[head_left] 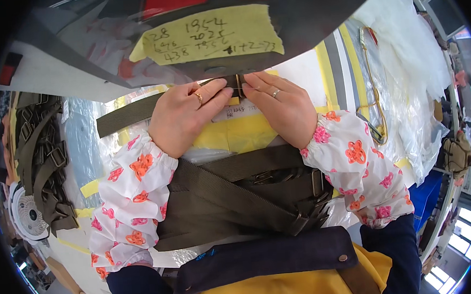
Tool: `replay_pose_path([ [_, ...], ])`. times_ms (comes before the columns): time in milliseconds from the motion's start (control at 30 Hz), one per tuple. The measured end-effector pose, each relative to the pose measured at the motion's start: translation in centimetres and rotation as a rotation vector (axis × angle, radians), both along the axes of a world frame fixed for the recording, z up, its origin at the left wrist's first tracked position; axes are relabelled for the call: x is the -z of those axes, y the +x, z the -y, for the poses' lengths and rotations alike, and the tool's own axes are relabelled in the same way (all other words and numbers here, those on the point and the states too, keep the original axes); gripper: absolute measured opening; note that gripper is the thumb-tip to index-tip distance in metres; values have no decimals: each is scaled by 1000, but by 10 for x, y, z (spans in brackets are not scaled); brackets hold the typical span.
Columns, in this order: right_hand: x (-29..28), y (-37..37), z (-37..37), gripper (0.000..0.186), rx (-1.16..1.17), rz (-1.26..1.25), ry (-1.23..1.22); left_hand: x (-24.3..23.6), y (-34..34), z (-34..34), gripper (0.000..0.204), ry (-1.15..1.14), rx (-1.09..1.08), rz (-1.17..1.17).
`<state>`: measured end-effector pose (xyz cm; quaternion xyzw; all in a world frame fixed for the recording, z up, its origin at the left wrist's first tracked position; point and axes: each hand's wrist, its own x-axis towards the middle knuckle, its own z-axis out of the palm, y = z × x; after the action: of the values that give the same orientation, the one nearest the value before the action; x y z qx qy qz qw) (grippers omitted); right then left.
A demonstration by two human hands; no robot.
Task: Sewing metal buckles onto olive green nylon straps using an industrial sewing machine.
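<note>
An olive webbing strap (128, 114) runs in from the left, under the fingers of my left hand (187, 115), which is closed with the strap pinched near its end. Close against it, my right hand (281, 106) has its fingers on a metal buckle (240, 86) at the strap's end. A thin clear thread or strip seems to span the gap between my fingertips. My thumbs and the undersides of my fingers are partly hidden. Nearer to me lies a heap of olive webbing straps (227, 188) with buckles, beneath my forearms.
A dark machine body (100, 53) bearing a yellow tape note (207, 35) overhangs the table just beyond my hands. More buckled straps (42, 153) hang in a bunch at the left, beside a white fan (29, 213). Clear plastic sheeting (406, 115) and a yellow cord (370, 79) are at the right.
</note>
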<state>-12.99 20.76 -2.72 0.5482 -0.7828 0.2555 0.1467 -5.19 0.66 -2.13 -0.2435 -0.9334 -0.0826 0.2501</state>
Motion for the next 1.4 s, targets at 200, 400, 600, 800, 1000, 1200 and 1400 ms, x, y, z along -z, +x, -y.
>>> replay_pose_path([
  [200,3,-1,1,22,41,-150,72,2,-1,-3,31,42,1,54],
  [400,3,-6,-4,18,73,-104,-92,-5,4,-18,34,75,-107,85],
  [600,5,-6,-4,15,83,-92,-105,-4,4,-17,35,202,-135,248],
  [800,3,-10,-4,15,94,-60,-52,1,3,-13,35,161,-208,312],
  [1000,-1,-9,-1,14,98,-96,-30,2,3,-9,32,202,-193,279],
  [1200,-5,-9,-2,16,91,-112,35,1,3,-9,30,165,-196,291],
  [1400,-9,-12,0,15,89,-119,123,4,1,-7,28,204,-195,273],
])
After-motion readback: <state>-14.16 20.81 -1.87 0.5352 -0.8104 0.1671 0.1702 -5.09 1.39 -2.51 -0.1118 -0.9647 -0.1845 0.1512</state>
